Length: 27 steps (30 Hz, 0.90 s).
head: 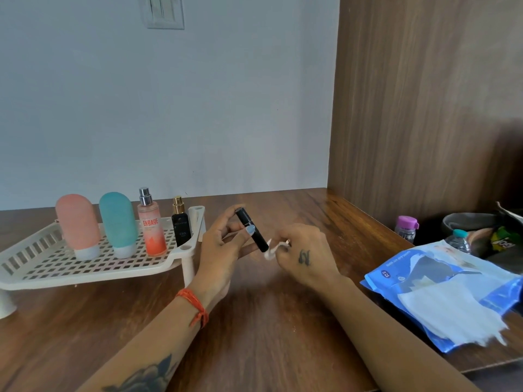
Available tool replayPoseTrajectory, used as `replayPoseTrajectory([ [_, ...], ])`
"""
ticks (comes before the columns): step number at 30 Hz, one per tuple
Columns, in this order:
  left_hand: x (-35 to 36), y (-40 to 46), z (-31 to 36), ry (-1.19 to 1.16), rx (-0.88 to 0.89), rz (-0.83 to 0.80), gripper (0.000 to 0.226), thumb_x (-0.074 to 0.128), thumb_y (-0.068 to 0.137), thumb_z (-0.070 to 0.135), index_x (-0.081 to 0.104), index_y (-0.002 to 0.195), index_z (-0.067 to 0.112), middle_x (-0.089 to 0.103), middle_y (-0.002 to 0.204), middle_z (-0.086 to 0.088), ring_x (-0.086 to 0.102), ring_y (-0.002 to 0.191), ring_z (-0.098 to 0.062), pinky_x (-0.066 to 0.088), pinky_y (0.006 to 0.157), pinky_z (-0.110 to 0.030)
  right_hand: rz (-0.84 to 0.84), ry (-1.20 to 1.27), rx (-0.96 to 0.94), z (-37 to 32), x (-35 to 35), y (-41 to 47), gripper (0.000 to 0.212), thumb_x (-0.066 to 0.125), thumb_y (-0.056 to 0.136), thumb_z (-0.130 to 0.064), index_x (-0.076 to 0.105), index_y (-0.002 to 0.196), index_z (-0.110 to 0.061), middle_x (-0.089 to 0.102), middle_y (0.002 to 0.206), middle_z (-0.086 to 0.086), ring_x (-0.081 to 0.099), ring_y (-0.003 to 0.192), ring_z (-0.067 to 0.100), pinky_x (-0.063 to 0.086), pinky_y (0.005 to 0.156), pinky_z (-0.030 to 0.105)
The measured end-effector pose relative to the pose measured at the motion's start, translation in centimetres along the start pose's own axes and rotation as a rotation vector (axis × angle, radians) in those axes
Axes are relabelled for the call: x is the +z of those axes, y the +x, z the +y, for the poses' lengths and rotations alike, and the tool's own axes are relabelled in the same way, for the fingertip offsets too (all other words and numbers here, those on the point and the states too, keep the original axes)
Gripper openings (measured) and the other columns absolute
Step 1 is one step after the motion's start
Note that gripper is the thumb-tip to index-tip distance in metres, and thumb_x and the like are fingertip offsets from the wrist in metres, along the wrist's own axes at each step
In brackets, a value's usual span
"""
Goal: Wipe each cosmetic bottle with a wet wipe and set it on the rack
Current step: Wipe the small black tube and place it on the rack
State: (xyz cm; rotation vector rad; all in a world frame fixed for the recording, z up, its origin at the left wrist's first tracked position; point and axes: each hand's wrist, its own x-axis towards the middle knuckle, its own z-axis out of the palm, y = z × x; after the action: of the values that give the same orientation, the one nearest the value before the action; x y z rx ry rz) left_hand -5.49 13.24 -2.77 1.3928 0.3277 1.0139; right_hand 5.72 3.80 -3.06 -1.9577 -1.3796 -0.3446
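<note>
My left hand [223,244] holds a slim black tube [251,229] tilted above the table, thumb across its middle. Just right of it, my right hand [304,254] pinches a crumpled white wet wipe [271,250] against the tube's lower end. On the cream perforated rack [85,267] at the left stand a pink bottle [77,224], a teal bottle [119,223], a pink "Engage" spray [151,224] and a small black perfume bottle [180,222].
A blue wet-wipe pack [441,292] with a white sheet pulled out lies at the right edge of the wooden table [268,321]. Behind it are a small purple-capped jar [406,226], a water bottle [460,240] and a dark bowl. A wooden panel rises on the right.
</note>
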Motion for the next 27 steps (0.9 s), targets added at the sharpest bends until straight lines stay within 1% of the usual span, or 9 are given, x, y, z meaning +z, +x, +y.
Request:
replayPoseTrajectory([
  [3, 0.0, 0.0, 0.0, -0.004, 0.020, -0.016, 0.044, 0.053, 0.087, -0.010, 0.059, 0.109, 0.027, 0.065, 0.100, -0.015, 0.068, 0.088, -0.018, 0.058, 0.065, -0.024, 0.069, 0.442, 0.293, -0.3, 0.1, 0.3, 0.010, 0.066, 0.078, -0.002, 0.065, 0.078, -0.012, 0.062, 0.075, -0.006, 0.060, 0.069, 0.007, 0.052, 0.057, 0.014],
  [7, 0.0, 0.0, 0.1, 0.020, 0.055, -0.009, 0.046, 0.052, 0.087, -0.011, 0.059, 0.108, 0.030, 0.065, 0.099, -0.007, 0.066, 0.089, -0.013, 0.058, 0.068, -0.024, -0.265, 0.983, 0.716, -1.2, -0.7, 0.4, 0.014, 0.058, 0.081, 0.011, 0.062, 0.087, -0.001, 0.064, 0.089, 0.015, 0.066, 0.074, 0.020, 0.058, 0.062, 0.027],
  [9, -0.1, 0.1, 0.0, 0.077, 0.086, -0.015, 0.048, 0.053, 0.087, -0.010, 0.058, 0.107, 0.033, 0.063, 0.104, -0.009, 0.064, 0.095, -0.015, 0.057, 0.069, -0.022, -0.322, 1.050, 0.758, -1.3, -1.0, 0.4, 0.012, 0.057, 0.082, 0.011, 0.064, 0.089, 0.003, 0.064, 0.089, 0.018, 0.066, 0.069, 0.021, 0.057, 0.053, 0.025],
  [11, -0.2, 0.1, -0.2, 0.161, 0.098, -0.030, 0.047, 0.056, 0.087, -0.005, 0.059, 0.110, 0.036, 0.062, 0.111, -0.012, 0.062, 0.102, -0.018, 0.057, 0.078, -0.027, -0.212, 1.006, 0.752, -1.1, -1.1, 0.5, 0.014, 0.059, 0.082, 0.004, 0.064, 0.095, 0.004, 0.064, 0.091, 0.017, 0.065, 0.067, 0.020, 0.053, 0.049, 0.022],
  [14, -0.2, 0.0, -0.5, 0.288, 0.099, -0.086, 0.050, 0.059, 0.087, 0.000, 0.056, 0.117, 0.040, 0.062, 0.112, -0.010, 0.062, 0.104, -0.018, 0.055, 0.087, -0.035, 0.142, 0.844, 0.633, -0.1, -0.7, 0.9, 0.010, 0.064, 0.083, -0.006, 0.065, 0.094, -0.005, 0.064, 0.090, 0.008, 0.065, 0.068, 0.016, 0.053, 0.051, 0.022],
  [18, 0.1, -0.2, -0.7, 0.441, 0.128, -0.145, 0.058, 0.061, 0.086, 0.001, 0.047, 0.128, 0.038, 0.062, 0.099, -0.004, 0.062, 0.096, -0.010, 0.052, 0.080, -0.014, 0.473, 0.403, 0.084, -0.1, -0.2, 0.8, 0.014, 0.061, 0.086, -0.008, 0.069, 0.096, -0.014, 0.065, 0.083, -0.008, 0.062, 0.073, 0.002, 0.052, 0.060, 0.014],
  [21, 0.2, -0.5, -0.6, 0.491, 0.134, -0.200, 0.060, 0.062, 0.085, 0.000, 0.043, 0.126, 0.040, 0.061, 0.094, 0.001, 0.063, 0.091, -0.006, 0.049, 0.076, -0.008, 0.435, 0.163, -0.233, 0.1, 0.6, 0.6, 0.019, 0.057, 0.084, -0.001, 0.069, 0.094, -0.014, 0.066, 0.085, 0.000, 0.061, 0.072, 0.010, 0.052, 0.060, 0.023],
  [24, 0.4, -0.8, -0.4, 0.511, 0.154, -0.228, 0.063, 0.063, 0.084, -0.001, 0.040, 0.126, 0.039, 0.059, 0.090, 0.005, 0.064, 0.081, 0.002, 0.051, 0.074, -0.011, 0.375, 0.097, -0.274, 0.3, 0.7, 0.6, 0.022, 0.047, 0.084, -0.006, 0.068, 0.088, -0.013, 0.062, 0.081, 0.003, 0.055, 0.063, 0.014, 0.049, 0.051, 0.031],
  [27, 0.5, -0.9, -0.3, 0.518, 0.177, -0.241, 0.064, 0.063, 0.083, -0.003, 0.039, 0.121, 0.043, 0.058, 0.090, 0.003, 0.062, 0.075, 0.009, 0.048, 0.070, -0.007, 0.395, 0.119, -0.292, 0.2, 0.4, 0.7, 0.027, 0.040, 0.082, -0.015, 0.067, 0.082, -0.012, 0.061, 0.077, 0.003, 0.050, 0.058, 0.012, 0.044, 0.046, 0.026],
])
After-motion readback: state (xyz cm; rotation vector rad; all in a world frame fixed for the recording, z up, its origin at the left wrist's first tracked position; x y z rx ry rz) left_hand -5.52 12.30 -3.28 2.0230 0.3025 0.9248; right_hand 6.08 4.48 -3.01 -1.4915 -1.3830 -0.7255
